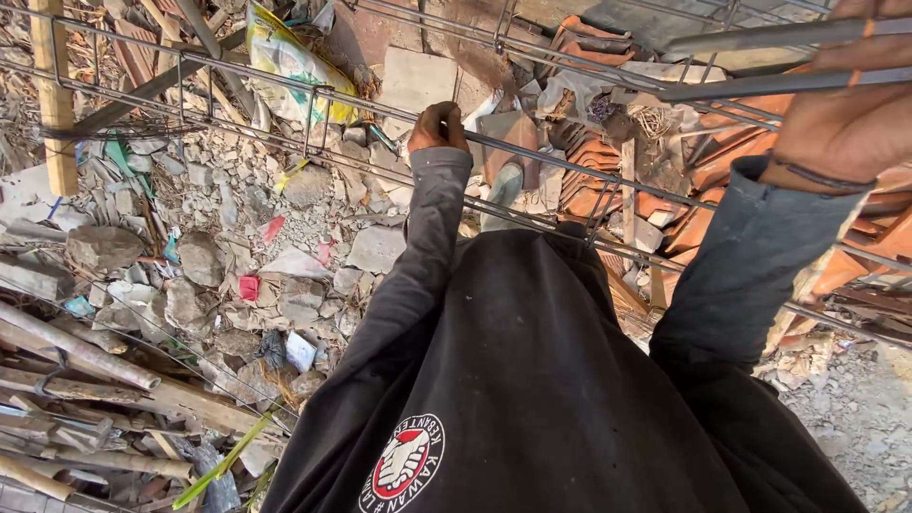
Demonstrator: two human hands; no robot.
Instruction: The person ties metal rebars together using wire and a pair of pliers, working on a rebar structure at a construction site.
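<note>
Rubble ground, left hand [438,126], right hand [845,114] gripping rebar cage [285,90]

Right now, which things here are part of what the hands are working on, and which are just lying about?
In hand:
left hand gripping a steel bar of the rebar cage
right hand closed around the upper bars

Lying about:
rubble
yellow sack
wooden poles
roof tiles

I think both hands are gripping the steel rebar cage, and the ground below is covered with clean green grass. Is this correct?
Not quite. The head view shows the ground covered with broken concrete rubble and debris, not grass. The rest holds: the left hand and the right hand both grip bars of the steel rebar cage.
</note>
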